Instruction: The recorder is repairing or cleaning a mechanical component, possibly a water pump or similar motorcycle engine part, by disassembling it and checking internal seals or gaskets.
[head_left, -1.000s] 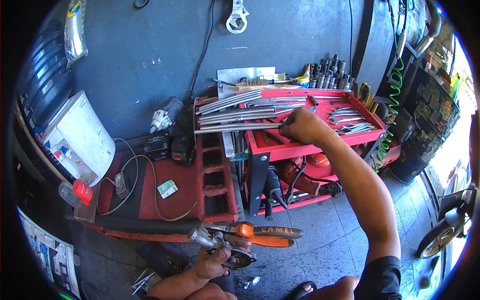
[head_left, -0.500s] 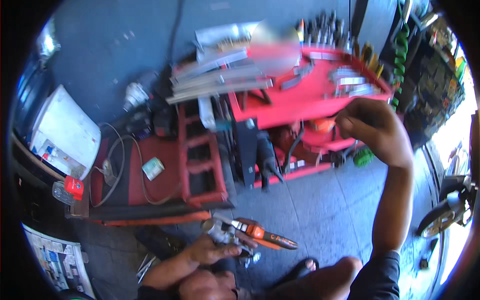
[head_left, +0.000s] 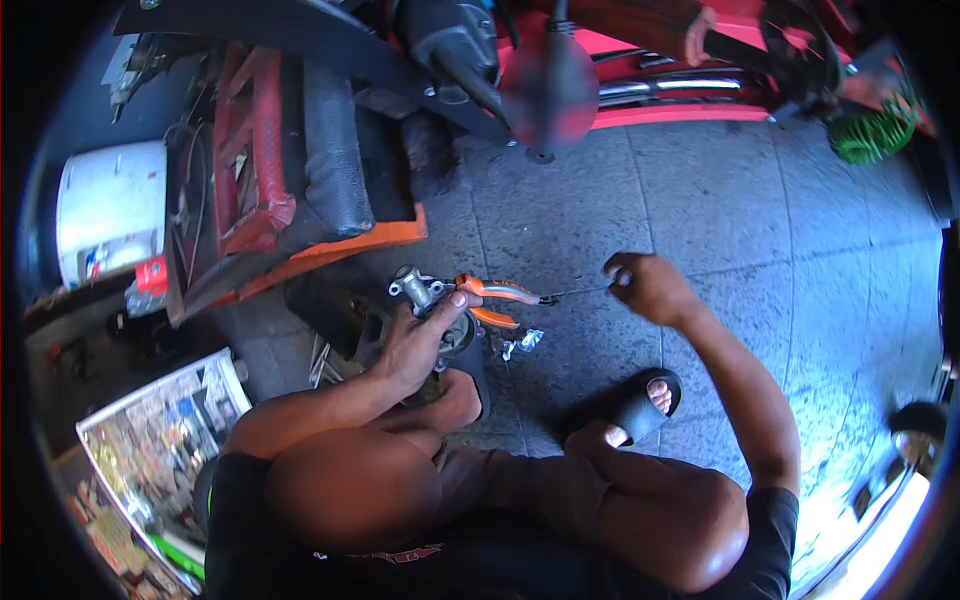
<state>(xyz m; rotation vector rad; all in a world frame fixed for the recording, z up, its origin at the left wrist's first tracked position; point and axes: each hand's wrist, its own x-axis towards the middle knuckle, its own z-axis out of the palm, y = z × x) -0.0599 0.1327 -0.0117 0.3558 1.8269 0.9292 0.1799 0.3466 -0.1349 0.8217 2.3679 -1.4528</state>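
My left hand (head_left: 420, 340) is wrapped round a grey metal part with a short cylinder (head_left: 413, 287) sticking up and small bolt lugs. Pliers with orange and grey handles (head_left: 505, 290) lie against the part by my thumb, their handles pointing right; their jaws are hidden. Below the handles, a small crumpled silvery piece (head_left: 524, 344) shows close to the part. To the right, my right hand (head_left: 655, 290) hangs over the floor, apart from the part, with fingers curled in. A dark spot shows at its fingertips, but what they hold, if anything, cannot be made out.
A red-framed black padded seat (head_left: 335, 160) stands at the left, beside a white container (head_left: 112, 210). A tray of small parts (head_left: 165, 440) sits lower left. The red tool cart (head_left: 680, 118) spans the top. My sandalled foot (head_left: 640, 405) rests on grey tiles (head_left: 560, 210).
My view has tipped down from the cart to the floor. My right hand has come away from the cart, down and nearer the metal part. The left hand keeps its hold.
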